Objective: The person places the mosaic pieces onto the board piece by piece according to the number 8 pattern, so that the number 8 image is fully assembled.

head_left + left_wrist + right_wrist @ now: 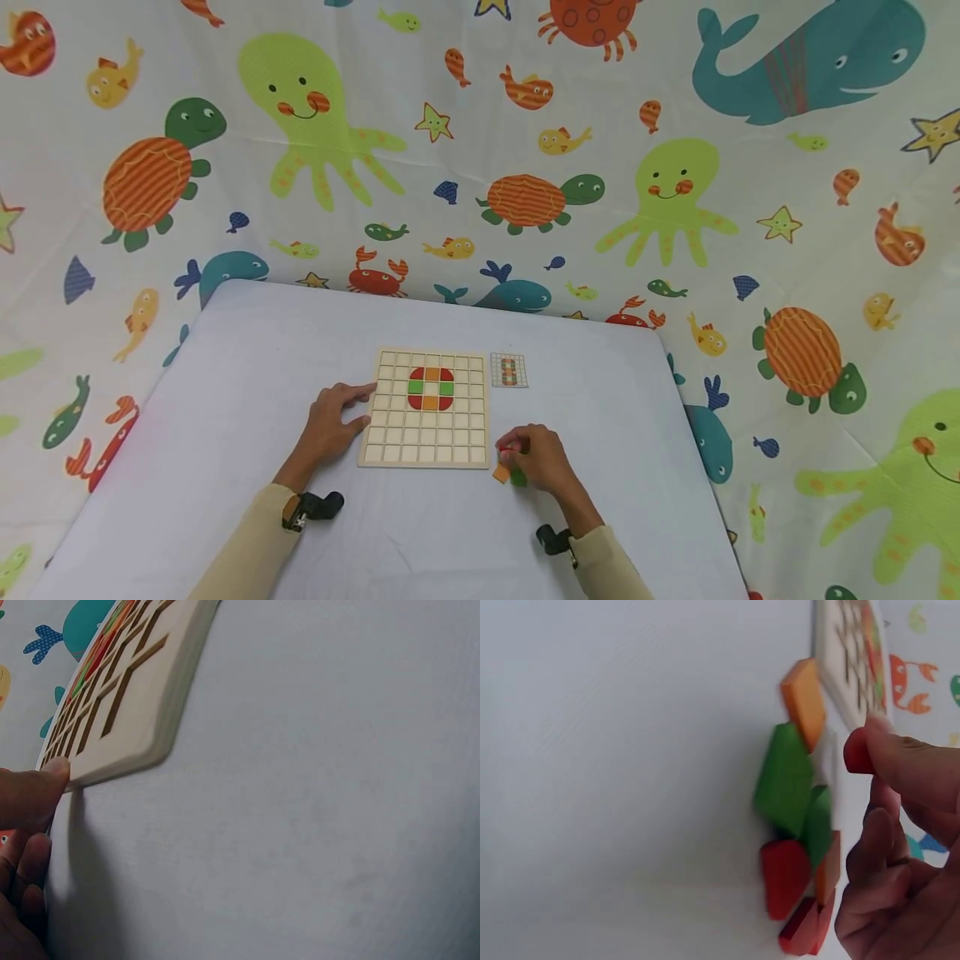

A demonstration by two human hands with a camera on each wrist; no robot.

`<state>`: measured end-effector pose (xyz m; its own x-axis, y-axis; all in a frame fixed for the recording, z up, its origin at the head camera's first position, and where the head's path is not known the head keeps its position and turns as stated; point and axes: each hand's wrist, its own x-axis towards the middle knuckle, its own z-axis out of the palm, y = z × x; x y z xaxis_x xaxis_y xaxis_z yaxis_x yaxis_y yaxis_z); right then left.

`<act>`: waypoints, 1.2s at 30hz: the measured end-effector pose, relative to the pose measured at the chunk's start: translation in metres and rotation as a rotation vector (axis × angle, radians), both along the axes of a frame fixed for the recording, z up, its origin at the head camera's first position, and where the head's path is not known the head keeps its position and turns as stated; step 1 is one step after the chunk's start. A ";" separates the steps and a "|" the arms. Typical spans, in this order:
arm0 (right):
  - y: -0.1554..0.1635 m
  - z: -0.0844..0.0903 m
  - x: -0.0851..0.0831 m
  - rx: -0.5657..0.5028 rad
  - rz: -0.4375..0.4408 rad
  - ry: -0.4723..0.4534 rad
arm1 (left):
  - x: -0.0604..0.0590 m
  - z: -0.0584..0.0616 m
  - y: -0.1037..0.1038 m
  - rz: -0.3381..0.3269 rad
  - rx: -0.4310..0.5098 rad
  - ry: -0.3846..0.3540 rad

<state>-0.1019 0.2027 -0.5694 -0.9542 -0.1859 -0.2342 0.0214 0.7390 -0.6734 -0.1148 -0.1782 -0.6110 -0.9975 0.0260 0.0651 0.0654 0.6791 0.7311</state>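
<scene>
a: head view first. what's the left hand (330, 425) doing?

b: it rests on the white table (225, 400) with straight fingers laid against the near left edge of the square wooden grid board (425, 407), steadying it and gripping nothing. left wrist view shows a fingertip (56, 769) touching the board's corner.

a: and the right hand (536, 457)?

b: just off the board's near right corner, thumb and fingers pinching a small red wooden tile (859, 752). directly under that hand sits a loose pile of coloured wooden tiles (799, 817), orange, green and red, touching one another.

a: what's on the board already?

b: a ring of red, orange and green tiles (431, 389) in the middle cells, beyond both hands. a small printed pattern card (509, 370) lies beyond the right hand, just past the board's far right corner.

a: so which step is this?

b: i'd judge a tile has been picked and waits to be placed. the next move looks like carrying it forward and left over the board, matching a cell to the card, and lowering it squarely while the left hand braces the board.
</scene>
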 end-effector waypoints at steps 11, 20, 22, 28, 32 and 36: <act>-0.021 0.007 -0.007 -0.142 0.004 0.072 | -0.001 0.002 0.001 0.001 0.004 -0.023; -0.053 0.007 -0.011 -0.243 -0.016 0.139 | 0.000 0.003 0.000 -0.012 -0.002 -0.016; -0.061 0.007 -0.012 -0.248 -0.010 0.146 | 0.000 0.002 0.000 -0.010 -0.004 -0.015; -0.088 0.006 -0.019 -0.277 -0.046 0.123 | 0.000 0.002 0.001 -0.012 -0.002 -0.020; -0.106 0.002 -0.024 -0.279 -0.064 0.125 | 0.000 0.004 0.002 -0.010 -0.001 -0.025; -0.120 -0.005 -0.028 -0.266 -0.062 0.134 | 0.001 0.005 0.002 -0.004 -0.006 -0.027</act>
<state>-0.1301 0.0823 -0.5745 -0.9848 -0.1643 -0.0558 -0.0417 0.5360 -0.8432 -0.1139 -0.1766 -0.6062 -0.9988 0.0300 0.0377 0.0480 0.6835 0.7283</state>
